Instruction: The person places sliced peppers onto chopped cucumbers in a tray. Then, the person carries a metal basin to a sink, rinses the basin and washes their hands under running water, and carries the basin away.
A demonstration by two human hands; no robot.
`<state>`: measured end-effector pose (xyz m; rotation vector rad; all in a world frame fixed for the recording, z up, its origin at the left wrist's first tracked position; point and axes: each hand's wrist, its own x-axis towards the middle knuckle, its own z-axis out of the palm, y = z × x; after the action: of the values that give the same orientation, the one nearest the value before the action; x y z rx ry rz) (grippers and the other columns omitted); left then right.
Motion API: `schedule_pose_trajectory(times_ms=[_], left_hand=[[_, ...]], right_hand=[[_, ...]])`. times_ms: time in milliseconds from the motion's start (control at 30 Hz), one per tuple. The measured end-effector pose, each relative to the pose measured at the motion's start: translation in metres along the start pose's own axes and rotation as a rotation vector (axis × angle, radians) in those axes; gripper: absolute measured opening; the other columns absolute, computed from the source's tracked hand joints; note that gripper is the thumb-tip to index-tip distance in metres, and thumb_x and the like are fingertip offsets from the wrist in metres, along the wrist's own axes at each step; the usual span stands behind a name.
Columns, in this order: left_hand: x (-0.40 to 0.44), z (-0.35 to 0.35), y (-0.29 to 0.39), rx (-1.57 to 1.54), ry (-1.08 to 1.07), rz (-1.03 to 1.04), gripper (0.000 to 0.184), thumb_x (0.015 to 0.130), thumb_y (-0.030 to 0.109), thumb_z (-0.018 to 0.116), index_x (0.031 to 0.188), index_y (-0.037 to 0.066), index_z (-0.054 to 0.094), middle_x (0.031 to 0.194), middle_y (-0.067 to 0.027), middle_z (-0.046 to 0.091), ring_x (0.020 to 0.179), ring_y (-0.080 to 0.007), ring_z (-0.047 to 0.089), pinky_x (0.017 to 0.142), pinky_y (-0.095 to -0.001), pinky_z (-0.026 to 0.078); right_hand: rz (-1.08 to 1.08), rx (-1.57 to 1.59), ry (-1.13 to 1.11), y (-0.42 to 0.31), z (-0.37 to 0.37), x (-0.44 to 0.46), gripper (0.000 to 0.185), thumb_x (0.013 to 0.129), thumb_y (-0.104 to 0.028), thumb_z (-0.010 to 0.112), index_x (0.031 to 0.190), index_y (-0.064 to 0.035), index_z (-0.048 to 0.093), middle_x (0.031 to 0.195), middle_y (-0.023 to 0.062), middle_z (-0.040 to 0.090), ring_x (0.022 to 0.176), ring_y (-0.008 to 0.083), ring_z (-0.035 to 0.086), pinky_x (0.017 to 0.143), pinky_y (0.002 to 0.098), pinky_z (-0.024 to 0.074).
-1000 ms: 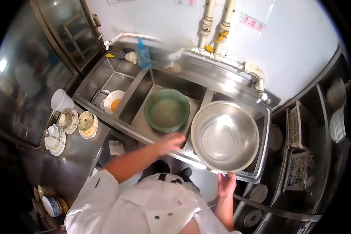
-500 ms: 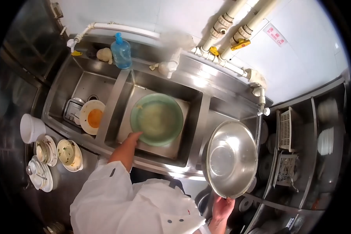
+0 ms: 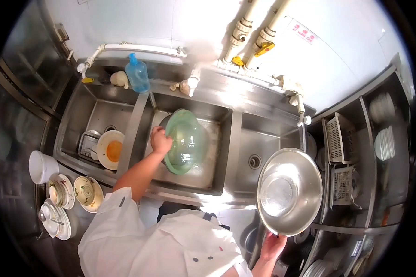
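My left hand (image 3: 161, 140) grips the rim of a green plastic basin (image 3: 188, 147), which is tilted to the right in the middle sink (image 3: 217, 173). Clear, shiny liquid shows inside the basin. Over at the right, my right hand (image 3: 272, 246) holds a large stainless steel bowl (image 3: 289, 191) by its lower rim. The bowl is tipped so its inside faces me, and it overlaps the front edge of the right sink (image 3: 249, 141). The fingers under its rim are partly hidden.
In the left sink stand an orange-stained bowl (image 3: 110, 150) and a metal container (image 3: 88, 144). A blue pump bottle (image 3: 137, 74) is on the back ledge. Stacked dishes (image 3: 55, 221) and a white tub (image 3: 42, 167) sit at left. Shelves with baskets (image 3: 336, 138) line the right side.
My left hand has moved up the basin's left rim and closed on it. The basin, level before, now leans right. The steel bowl has shifted right, showing the right sink's drain.
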<state>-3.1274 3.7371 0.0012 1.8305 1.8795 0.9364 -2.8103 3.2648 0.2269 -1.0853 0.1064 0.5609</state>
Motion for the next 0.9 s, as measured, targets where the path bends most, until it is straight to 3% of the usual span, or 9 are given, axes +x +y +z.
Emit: schedule_pose_trajectory(times_ms=[233, 367, 433, 567, 700, 733, 800, 867, 900], left_hand=[[-0.066, -0.070, 0.084, 0.194, -0.034, 0.492, 0.012, 0.065, 0.003, 0.068, 0.076, 0.003, 0.067, 0.125, -0.0138, 0.058, 0.124, -0.0371, 0.048, 0.104, -0.0534, 0.039], [-0.119, -0.112, 0.121, 0.320, 0.089, 0.700, 0.009, 0.061, -0.002, 0.063, 0.068, 0.000, 0.057, 0.125, -0.0163, 0.057, 0.130, -0.0443, 0.044, 0.105, -0.0610, 0.037], [-0.141, -0.134, 0.149, 0.370, 0.103, 0.724, 0.009, 0.062, -0.004, 0.062, 0.068, -0.001, 0.056, 0.126, -0.0178, 0.057, 0.131, -0.0450, 0.043, 0.104, -0.0622, 0.037], [-0.174, -0.162, 0.165, 0.311, 0.318, 0.503, 0.008, 0.065, -0.005, 0.059, 0.070, -0.003, 0.054, 0.128, -0.0216, 0.056, 0.128, -0.0479, 0.045, 0.107, -0.0554, 0.038], [-0.196, -0.177, 0.117, 0.032, 0.602, -0.035, 0.018, 0.071, 0.001, 0.060, 0.087, -0.005, 0.064, 0.125, -0.0219, 0.058, 0.121, -0.0408, 0.052, 0.104, -0.0470, 0.042], [-0.206, -0.177, 0.086, 0.196, 0.693, -0.112, 0.029, 0.079, 0.006, 0.060, 0.105, -0.003, 0.067, 0.123, -0.0197, 0.061, 0.118, -0.0328, 0.057, 0.099, -0.0379, 0.046], [-0.239, -0.198, 0.074, -0.387, 0.522, -0.729, 0.032, 0.082, 0.007, 0.059, 0.112, -0.001, 0.064, 0.121, -0.0193, 0.062, 0.113, -0.0285, 0.059, 0.096, -0.0395, 0.048], [-0.276, -0.178, 0.000, -0.757, 0.766, -0.861, 0.042, 0.086, 0.006, 0.056, 0.128, 0.001, 0.052, 0.115, -0.0156, 0.062, 0.105, -0.0289, 0.061, 0.091, -0.0472, 0.052], [-0.301, -0.176, -0.012, -0.930, 0.781, -0.893, 0.032, 0.089, 0.010, 0.056, 0.120, 0.001, 0.056, 0.108, -0.0138, 0.063, 0.092, -0.0277, 0.064, 0.075, -0.0467, 0.057]], right_hand=[[0.191, 0.080, -0.119, -0.028, -0.060, 0.071, 0.031, 0.092, -0.010, 0.063, 0.121, 0.0019, 0.060, 0.119, 0.0119, 0.063, 0.104, 0.0239, 0.064, 0.082, 0.0286, 0.0597], [0.335, 0.113, -0.252, -0.040, -0.112, 0.135, 0.039, 0.091, -0.009, 0.061, 0.128, 0.0012, 0.055, 0.133, 0.0095, 0.057, 0.122, 0.0220, 0.055, 0.107, 0.0379, 0.0473], [0.426, -0.007, -0.299, -0.047, -0.140, 0.168, 0.041, 0.092, -0.014, 0.060, 0.130, -0.0018, 0.053, 0.135, 0.0072, 0.053, 0.125, 0.0221, 0.051, 0.108, 0.0380, 0.0436], [0.448, -0.117, -0.298, -0.068, -0.157, 0.187, 0.043, 0.088, -0.012, 0.058, 0.130, -0.0060, 0.052, 0.133, 0.0064, 0.053, 0.124, 0.0213, 0.050, 0.106, 0.0410, 0.0428], [0.441, -0.149, -0.354, -0.080, -0.161, 0.188, 0.045, 0.085, -0.010, 0.056, 0.130, -0.0062, 0.052, 0.132, 0.0065, 0.053, 0.123, 0.0225, 0.050, 0.107, 0.0421, 0.0415], [0.443, -0.153, -0.373, -0.079, -0.166, 0.190, 0.045, 0.086, -0.011, 0.057, 0.130, -0.0059, 0.052, 0.131, 0.0066, 0.053, 0.123, 0.0224, 0.050, 0.105, 0.0413, 0.0421], [0.465, -0.164, -0.353, -0.078, -0.164, 0.186, 0.041, 0.086, -0.014, 0.059, 0.125, -0.0027, 0.055, 0.129, 0.0065, 0.055, 0.121, 0.0220, 0.052, 0.099, 0.0386, 0.0462], [0.556, -0.154, -0.444, -0.075, -0.176, 0.197, 0.034, 0.087, -0.014, 0.061, 0.118, -0.0015, 0.058, 0.121, 0.0062, 0.059, 0.113, 0.0206, 0.056, 0.097, 0.0343, 0.0495], [0.618, -0.130, -0.535, -0.072, -0.174, 0.202, 0.029, 0.087, -0.013, 0.062, 0.113, -0.0014, 0.060, 0.116, 0.0057, 0.061, 0.106, 0.0188, 0.059, 0.098, 0.0318, 0.0500]])
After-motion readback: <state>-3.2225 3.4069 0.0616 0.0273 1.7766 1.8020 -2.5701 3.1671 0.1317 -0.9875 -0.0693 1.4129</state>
